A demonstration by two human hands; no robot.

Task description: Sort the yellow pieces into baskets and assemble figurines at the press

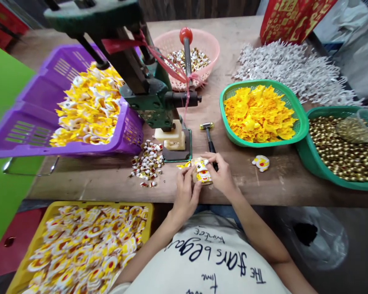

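At the table's front edge, a small yellow and white lion-head figure (203, 173) lies on what looks like a small pale block. My left hand (185, 192) closes its fingers on the figure's left edge. From the other side, my right hand (222, 174) pinches its upper right part. A yellow piece (184, 165) pokes out by my left fingertips. Just beyond my right hand lies a small hammer (209, 136), its black handle partly covered by my fingers. Small white, red and gold pieces (149, 161) are heaped left of my hands.
Behind stands a green hand press (150, 104) with a red-knobbed lever. Around it are a purple basket (127, 126), a pink basket (214, 51), a green basket (303, 118) and a green basin (309, 163) of gold beads. A yellow tray (151, 208) sits lower left.
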